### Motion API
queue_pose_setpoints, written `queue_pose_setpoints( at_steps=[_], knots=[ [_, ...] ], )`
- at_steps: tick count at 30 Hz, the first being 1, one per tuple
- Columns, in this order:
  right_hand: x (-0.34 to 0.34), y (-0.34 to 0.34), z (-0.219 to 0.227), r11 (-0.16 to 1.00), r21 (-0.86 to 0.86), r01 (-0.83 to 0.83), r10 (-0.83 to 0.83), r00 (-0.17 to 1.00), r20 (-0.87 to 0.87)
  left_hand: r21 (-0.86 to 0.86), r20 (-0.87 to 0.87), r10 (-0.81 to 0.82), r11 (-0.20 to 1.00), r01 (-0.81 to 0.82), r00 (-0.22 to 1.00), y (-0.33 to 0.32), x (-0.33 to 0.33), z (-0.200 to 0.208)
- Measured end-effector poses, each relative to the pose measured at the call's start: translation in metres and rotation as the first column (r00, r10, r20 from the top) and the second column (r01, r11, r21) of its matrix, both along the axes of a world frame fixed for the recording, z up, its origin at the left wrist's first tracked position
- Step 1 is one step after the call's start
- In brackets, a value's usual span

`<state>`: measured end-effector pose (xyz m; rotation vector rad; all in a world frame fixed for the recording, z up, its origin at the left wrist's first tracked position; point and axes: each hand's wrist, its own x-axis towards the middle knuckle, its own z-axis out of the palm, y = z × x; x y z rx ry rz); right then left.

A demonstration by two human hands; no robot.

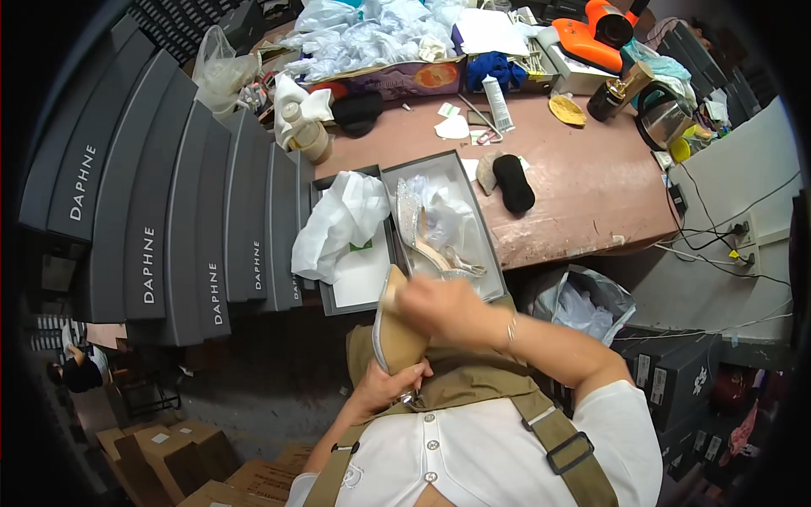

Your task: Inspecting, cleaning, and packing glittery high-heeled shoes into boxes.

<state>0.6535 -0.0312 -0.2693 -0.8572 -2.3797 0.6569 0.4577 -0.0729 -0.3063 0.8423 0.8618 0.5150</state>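
My left hand (387, 387) is wrapped round a shoe (399, 340) by its lower end, its tan sole turned up and a silvery edge showing. Over the upper part of that sole is my right hand (443, 306), closed and smeared by motion; what its fingers hold, if anything, is hidden. Just beyond, a sparkly silver high-heeled shoe (411, 211) lies on white tissue in an open grey shoe box (490, 241). Crumpled white paper (342, 221) fills the box lid (389, 283) to its left.
Stacked grey shoe boxes (152, 220) wall in the left side. On the pink table (574, 203) are a black pad (513, 183), a white tube (498, 103), a pump bottle (306, 135) and a kettle (665, 118). A lined bin (583, 304) stands under the table.
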Motion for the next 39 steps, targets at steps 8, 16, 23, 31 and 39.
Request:
queue_pose_setpoints(
  at_steps=[8,16,23,31,39],
  knots=[
    [0.007,0.023,-0.013,0.959,0.082,0.27,-0.265,0.962,-0.06,-0.014,0.003,0.108,0.994,-0.108,0.994,-0.004,0.004,0.012],
    [0.011,-0.012,-0.005,0.994,0.089,0.06,-0.055,0.997,-0.057,-0.065,0.012,0.315,0.947,-0.314,0.949,-0.009,0.022,0.023],
    [-0.014,-0.013,0.012,0.999,0.028,-0.038,0.039,0.999,-0.012,0.069,0.014,0.049,0.996,-0.05,0.999,0.0,-0.001,0.0],
    [-0.02,0.004,0.006,1.0,0.007,0.024,-0.024,1.0,-0.004,0.045,-0.038,0.244,0.969,-0.242,0.969,0.002,-0.004,0.001],
    [0.038,0.033,-0.057,0.807,-0.338,0.483,-0.347,0.853,0.39,0.443,-0.745,0.107,0.818,0.367,0.659,0.135,-0.033,0.025]
  ],
)
